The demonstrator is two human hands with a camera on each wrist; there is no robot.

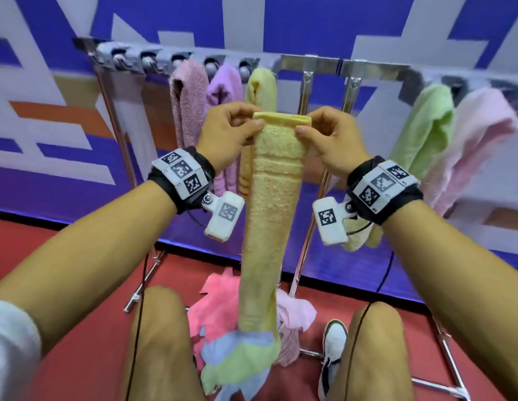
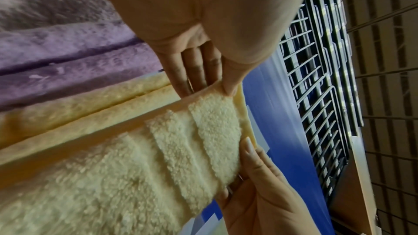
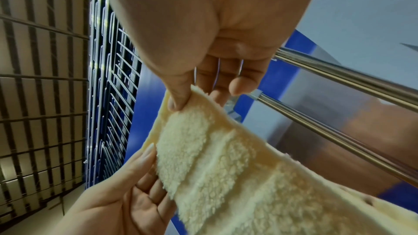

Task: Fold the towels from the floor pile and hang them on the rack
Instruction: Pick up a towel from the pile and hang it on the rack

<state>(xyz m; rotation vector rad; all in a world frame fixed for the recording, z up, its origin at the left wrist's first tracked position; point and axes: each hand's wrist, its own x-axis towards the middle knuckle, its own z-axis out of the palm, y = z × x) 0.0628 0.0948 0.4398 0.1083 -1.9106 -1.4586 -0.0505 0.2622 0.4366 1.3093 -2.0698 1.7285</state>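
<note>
Head view: left hand [image 1: 227, 131] and right hand [image 1: 328, 134] pinch the folded yellow towel's [image 1: 273, 198] top corners; next, I reckon, draping it over the rack [image 1: 309, 65].

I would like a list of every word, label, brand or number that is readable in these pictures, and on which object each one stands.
No readable text in any view.
Square black-and-white coded markers on the white wrist bands: patterns, not words; the tiny print beside them is too small to read.
Large white shapes on the blue wall banner: cropped, not legible.
Folded yellow terry towel: no label visible.
</note>
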